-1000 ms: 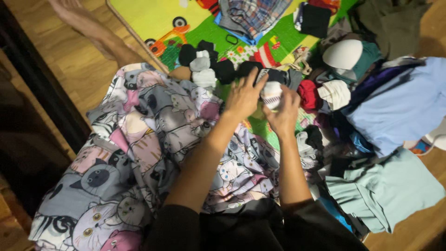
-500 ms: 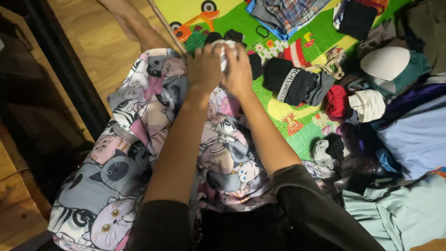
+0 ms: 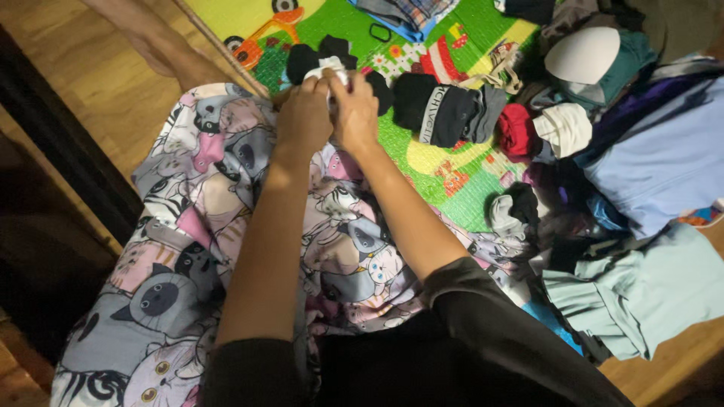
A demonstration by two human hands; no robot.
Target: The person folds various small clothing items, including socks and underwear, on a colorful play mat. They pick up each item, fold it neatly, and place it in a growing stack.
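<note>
My left hand (image 3: pixel 303 114) and my right hand (image 3: pixel 356 113) are pressed together over a small white sock (image 3: pixel 332 76), both gripping it above my knee. Just beyond them lie rolled black socks (image 3: pixel 311 56) on the colourful play mat (image 3: pixel 445 177). I sit with cat-print trousers (image 3: pixel 219 226) covering my legs. Right of my hands rests folded black underwear with a pale waistband (image 3: pixel 439 113).
A red bundle (image 3: pixel 515 130) and a cream one (image 3: pixel 566 126) lie on the mat. Light blue clothes (image 3: pixel 664 162) and a mint garment (image 3: pixel 641 290) pile up at right. A white bra cup (image 3: pixel 582 54) sits at top right. Wooden floor (image 3: pixel 98 83) lies left.
My hands carried the white sock from the middle of the mat leftward to the black socks by my knee. Over the last half second they stayed together there.
</note>
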